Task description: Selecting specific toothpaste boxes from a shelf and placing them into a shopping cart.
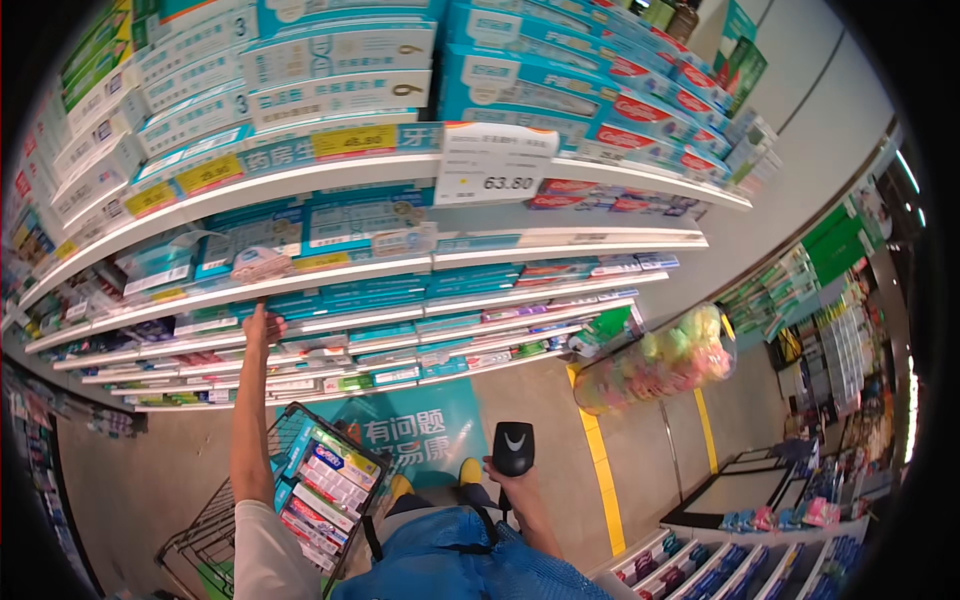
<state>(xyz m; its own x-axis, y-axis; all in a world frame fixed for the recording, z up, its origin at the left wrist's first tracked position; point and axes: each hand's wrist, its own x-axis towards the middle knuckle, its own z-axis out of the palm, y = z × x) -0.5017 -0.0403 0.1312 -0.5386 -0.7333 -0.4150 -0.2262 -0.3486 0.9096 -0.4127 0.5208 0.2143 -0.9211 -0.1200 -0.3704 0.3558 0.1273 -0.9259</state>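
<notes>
My left hand (264,328) reaches into a lower shelf stocked with teal toothpaste boxes (289,305); its fingertips are partly hidden at the shelf edge, so whether it grips a box is unclear. Low in front of me, my right hand (516,484) holds a black handheld barcode scanner (514,448). Beside my left forearm, a wire shopping cart (217,517) carries several toothpaste boxes (330,480), some of them Colgate and Crest. Above my left hand, a small pinkish item (261,264) lies at the front of a shelf.
White shelf edges (337,174) curve across the view, with yellow price tags and packed toothpaste boxes. A clear cylindrical container of colourful items (656,360) stands right of the shelving. Yellow tape (600,472) marks the floor. Another low display (705,570) is at the lower right.
</notes>
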